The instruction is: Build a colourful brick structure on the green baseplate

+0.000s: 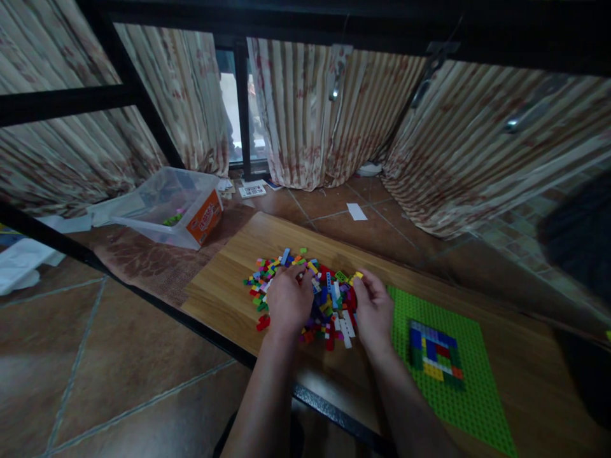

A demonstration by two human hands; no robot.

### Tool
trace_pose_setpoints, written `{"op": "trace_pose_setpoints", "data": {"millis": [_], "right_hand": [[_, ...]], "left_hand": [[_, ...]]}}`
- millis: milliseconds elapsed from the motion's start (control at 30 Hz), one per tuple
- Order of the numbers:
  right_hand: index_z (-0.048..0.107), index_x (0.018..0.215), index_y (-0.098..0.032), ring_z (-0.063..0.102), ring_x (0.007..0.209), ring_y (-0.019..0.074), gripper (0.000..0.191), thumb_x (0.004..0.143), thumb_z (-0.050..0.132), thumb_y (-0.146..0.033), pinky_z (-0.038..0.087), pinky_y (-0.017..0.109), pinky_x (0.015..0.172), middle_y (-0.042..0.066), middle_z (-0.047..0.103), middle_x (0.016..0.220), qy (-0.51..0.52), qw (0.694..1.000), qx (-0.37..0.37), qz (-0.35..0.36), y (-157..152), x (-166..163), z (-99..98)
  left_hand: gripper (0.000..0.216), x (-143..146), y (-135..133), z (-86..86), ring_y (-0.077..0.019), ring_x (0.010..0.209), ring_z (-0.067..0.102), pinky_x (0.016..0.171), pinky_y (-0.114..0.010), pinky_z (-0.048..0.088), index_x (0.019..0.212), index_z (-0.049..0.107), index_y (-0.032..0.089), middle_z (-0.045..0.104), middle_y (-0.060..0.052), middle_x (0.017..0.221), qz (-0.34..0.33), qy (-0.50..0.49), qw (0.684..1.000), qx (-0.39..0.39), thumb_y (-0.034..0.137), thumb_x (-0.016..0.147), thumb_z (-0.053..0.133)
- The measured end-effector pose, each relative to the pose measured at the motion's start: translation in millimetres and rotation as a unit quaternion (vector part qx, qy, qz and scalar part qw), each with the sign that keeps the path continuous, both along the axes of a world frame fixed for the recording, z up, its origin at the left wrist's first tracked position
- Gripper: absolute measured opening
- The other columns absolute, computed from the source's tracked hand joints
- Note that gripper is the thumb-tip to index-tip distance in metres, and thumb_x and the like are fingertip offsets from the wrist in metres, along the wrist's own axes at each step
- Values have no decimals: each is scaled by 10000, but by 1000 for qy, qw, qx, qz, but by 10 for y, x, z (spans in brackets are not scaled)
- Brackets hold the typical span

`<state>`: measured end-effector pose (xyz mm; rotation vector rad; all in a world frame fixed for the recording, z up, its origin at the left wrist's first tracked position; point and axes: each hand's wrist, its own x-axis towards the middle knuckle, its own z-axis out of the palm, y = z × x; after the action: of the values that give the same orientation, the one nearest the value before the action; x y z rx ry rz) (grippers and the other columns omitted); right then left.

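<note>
A heap of small coloured bricks (329, 305) lies on a wooden board (224, 292). My left hand (286, 299) rests palm down on the left part of the heap, fingers curled into the bricks. My right hand (372, 308) is at the heap's right edge, its fingers bent and pinching near a yellow brick (357, 275); what it holds I cannot make out. To the right lies a green baseplate (468, 394) with a small block of blue, red, green and yellow bricks (433, 353) built on it.
A clear plastic box (176, 210) with an orange label sits on the tiled floor at the back left. Striped curtains (305, 108) hang behind. Black metal bars (71, 98) cross at left and along the board's front edge. Paper scraps (356, 211) lie on the floor.
</note>
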<state>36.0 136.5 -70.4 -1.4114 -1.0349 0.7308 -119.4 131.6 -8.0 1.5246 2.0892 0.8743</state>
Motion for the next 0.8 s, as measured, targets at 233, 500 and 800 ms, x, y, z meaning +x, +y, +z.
{"op": "trace_pose_setpoints", "data": {"millis": [233, 500, 800], "right_hand": [[683, 1068, -193, 618, 836, 169, 399, 782, 664, -471, 494, 325, 793, 45, 693, 944, 56, 998, 7, 2, 23, -86, -10], [695, 947, -240, 637, 798, 155, 264, 718, 766, -351, 513, 361, 811, -4, 673, 862, 174, 984, 17, 34, -226, 302, 413], [698, 930, -276, 660, 791, 136, 283, 675, 820, -263, 510, 288, 749, -24, 704, 851, 166, 986, 27, -19, -676, 1073, 693]], "left_hand": [[254, -77, 4, 24, -230, 903, 676, 852, -343, 495, 997, 753, 182, 736, -95, 995, 27, -52, 997, 39, 305, 886, 559], [206, 41, 29, 19, -185, 867, 668, 850, -308, 506, 947, 747, 161, 739, -76, 959, -14, -147, 982, 121, 250, 878, 574], [161, 762, -175, 39, -138, 784, 656, 728, -241, 501, 935, 724, 167, 717, -43, 871, -234, -223, 935, 144, 205, 886, 576]]}}
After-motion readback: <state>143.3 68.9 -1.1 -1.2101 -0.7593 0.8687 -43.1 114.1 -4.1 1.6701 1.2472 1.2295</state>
